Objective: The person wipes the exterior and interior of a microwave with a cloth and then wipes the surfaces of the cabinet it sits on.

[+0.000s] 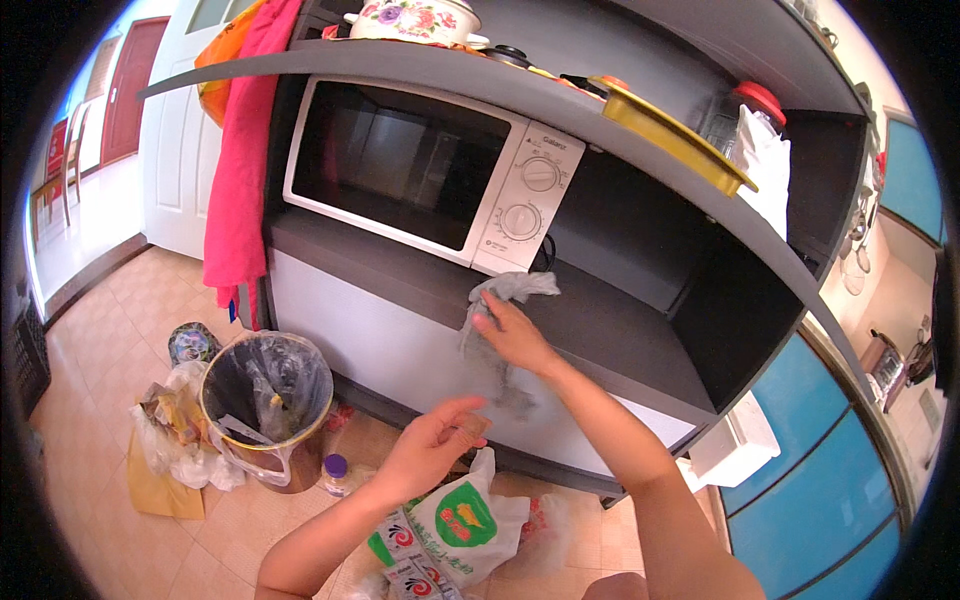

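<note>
A wrinkled grey cloth [517,285] hangs from my right hand [517,337], its lower part blurred in front of the cabinet's pale panel [360,337]. The cloth lies at the front edge of the dark shelf [622,322], just below the right corner of a white Galanz microwave oven [420,165]. My left hand [442,442] is lower and to the left, with fingers curled and nothing seen in it. Beneath that hand, a white and green plastic bag [495,525] rests on the tiled floor.
A lined trash bin [300,457] stands at the left, beside crumpled bags [187,450] and a purple-lidded jar [335,476]. A yellow tray [667,135] juts over the upper shelf's edge, near a floral enamel pot [412,22]. A pink cloth [236,172] hangs at the cabinet's left side.
</note>
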Tool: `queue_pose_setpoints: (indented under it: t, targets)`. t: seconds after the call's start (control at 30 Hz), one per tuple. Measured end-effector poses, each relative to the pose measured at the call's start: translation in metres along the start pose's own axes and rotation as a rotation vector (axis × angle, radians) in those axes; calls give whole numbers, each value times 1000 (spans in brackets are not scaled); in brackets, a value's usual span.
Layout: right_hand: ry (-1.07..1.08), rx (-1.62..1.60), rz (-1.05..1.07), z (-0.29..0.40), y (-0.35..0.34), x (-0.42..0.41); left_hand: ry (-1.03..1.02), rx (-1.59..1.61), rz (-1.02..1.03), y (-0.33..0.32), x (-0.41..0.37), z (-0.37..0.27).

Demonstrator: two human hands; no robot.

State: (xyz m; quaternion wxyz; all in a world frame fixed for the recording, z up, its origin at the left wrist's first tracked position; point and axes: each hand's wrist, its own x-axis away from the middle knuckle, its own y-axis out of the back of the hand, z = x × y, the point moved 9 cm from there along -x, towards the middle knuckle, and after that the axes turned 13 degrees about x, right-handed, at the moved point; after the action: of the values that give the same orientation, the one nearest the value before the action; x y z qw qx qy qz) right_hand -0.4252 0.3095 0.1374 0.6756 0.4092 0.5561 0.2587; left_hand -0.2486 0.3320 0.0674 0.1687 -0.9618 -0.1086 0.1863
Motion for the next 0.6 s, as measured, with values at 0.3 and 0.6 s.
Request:
queue_pose_setpoints:
  t: [0.3, 0.6]
  targets:
    - [-50, 598, -134, 28, -31, -10, 21, 22, -40, 15, 4, 11]
    - [-55, 778, -227, -9, 17, 47, 9, -114, -9, -1, 13, -8]
